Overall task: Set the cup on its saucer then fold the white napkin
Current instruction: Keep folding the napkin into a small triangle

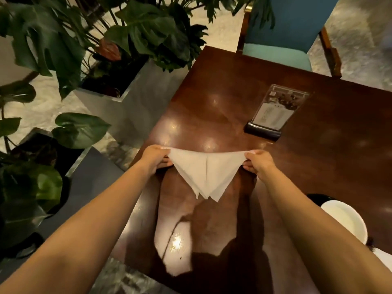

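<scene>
Fingers (pixel 166 165) of our left hand (pixel 156 159) are curled round the left corner of the white paper napkin (pixel 206 172), pinching it against the thumb. The fingers (pixel 247 167) of our right hand (pixel 257 164) pinch the opposite corner in the same way. Between the two hands we hold the napkin stretched out, folded into a triangle with its long edge away from us and its layered point towards us. A crease runs down its middle. It sits over the near middle of the dark glossy wooden table (pixel 233 92); we cannot tell whether its point touches the wood.

Near our right forearm, at the table's right edge, is a white round piece of crockery (pixel 347 219) with a dark rim behind it; we cannot tell whether it is cup or saucer.

Farther back on the table stands a clear acrylic card stand on a black base (pixel 273 115). A teal upholstered chair (pixel 275 54) is at the far side, and large-leaved green plants (pixel 53 45) in grey rectangular planters (pixel 131 102) stand to the left.
</scene>
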Available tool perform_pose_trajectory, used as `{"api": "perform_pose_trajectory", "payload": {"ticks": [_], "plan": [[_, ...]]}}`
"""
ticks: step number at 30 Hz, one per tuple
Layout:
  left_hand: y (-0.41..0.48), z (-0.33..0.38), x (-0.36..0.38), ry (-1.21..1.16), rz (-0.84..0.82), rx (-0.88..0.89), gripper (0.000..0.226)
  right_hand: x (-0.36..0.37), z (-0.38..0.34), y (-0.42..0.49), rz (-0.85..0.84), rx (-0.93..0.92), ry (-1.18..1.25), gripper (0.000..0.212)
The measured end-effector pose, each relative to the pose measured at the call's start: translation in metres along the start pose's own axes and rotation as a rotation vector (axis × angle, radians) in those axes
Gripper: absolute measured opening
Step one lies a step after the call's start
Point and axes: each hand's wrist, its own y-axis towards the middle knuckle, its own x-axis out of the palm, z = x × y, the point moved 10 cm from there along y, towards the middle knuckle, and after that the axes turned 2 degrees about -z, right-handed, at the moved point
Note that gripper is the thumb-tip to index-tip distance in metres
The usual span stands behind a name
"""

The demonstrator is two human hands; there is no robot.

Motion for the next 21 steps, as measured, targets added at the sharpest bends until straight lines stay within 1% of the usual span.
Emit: {"api": "perform_pose_trajectory", "payload": {"ticks": [2,3,4,5,6,8,9,10,12,15,17,21], "plan": [[0.006,-0.004,-0.007,-0.012,0.054,0.024,0.025,-0.007,-0.003,0.002,0.062,-0.058,-0.110,0.037],[0.005,-0.006,-0.013,-0.002,0.106,0.038,0.035,-0.011,-0.004,-0.002,0.100,-0.079,-0.193,0.045],[0.002,-0.009,-0.019,0.016,0.160,0.056,0.044,-0.015,-0.003,-0.008,0.131,-0.104,-0.259,0.048],[-0.005,-0.012,-0.021,0.030,0.198,0.083,0.050,-0.015,-0.003,-0.020,0.148,-0.141,-0.312,0.043],[-0.014,-0.017,-0.020,0.040,0.215,0.118,0.053,-0.014,-0.002,-0.031,0.158,-0.208,-0.363,0.033],[-0.036,-0.033,-0.008,0.067,0.178,0.171,0.052,-0.003,0.003,-0.061,0.148,-0.397,-0.527,0.008],[-0.046,-0.045,0.003,0.073,0.140,0.176,0.051,0.008,0.009,-0.075,0.120,-0.497,-0.625,0.006],[-0.055,-0.058,0.014,0.064,0.101,0.163,0.050,0.020,0.019,-0.087,0.074,-0.582,-0.706,0.009],[-0.069,-0.083,0.033,-0.002,0.051,0.103,0.048,0.038,0.042,-0.103,-0.001,-0.630,-0.819,0.004],[-0.077,-0.101,0.053,-0.110,0.035,0.050,0.047,0.051,0.061,-0.110,-0.005,-0.622,-0.859,0.025],[-0.080,-0.102,0.060,-0.144,0.045,0.048,0.044,0.057,0.063,-0.113,0.019,-0.653,-0.891,0.030],[-0.084,-0.100,0.064,-0.138,0.081,0.054,0.043,0.063,0.054,-0.119,0.106,-0.735,-0.946,0.020]]}}
